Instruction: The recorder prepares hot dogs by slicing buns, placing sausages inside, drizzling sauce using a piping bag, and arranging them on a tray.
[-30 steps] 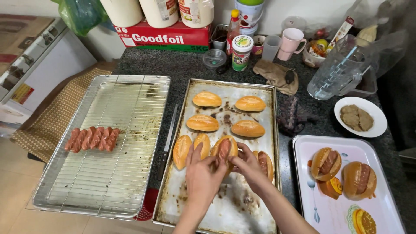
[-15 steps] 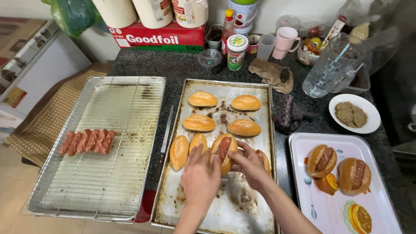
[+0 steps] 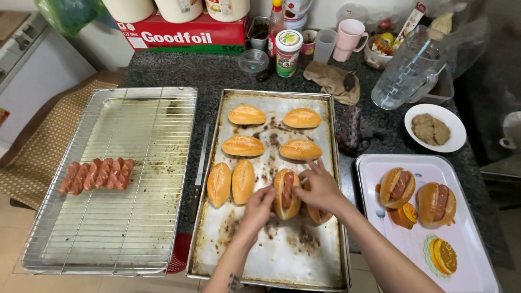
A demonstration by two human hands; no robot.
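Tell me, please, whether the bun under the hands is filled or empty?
Filled: the bun is split open on the baking tray with a sausage lying in it, and both hands touch it.

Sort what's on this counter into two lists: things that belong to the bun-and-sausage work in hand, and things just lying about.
In use:
- left hand and right hand, both on the sausage-filled bun
- baking tray of split buns
- sausages on the wire rack
- finished buns on the white tray

Lying about:
- knife
- plastic jug
- plate of patties
- pink mug
- brown cloth
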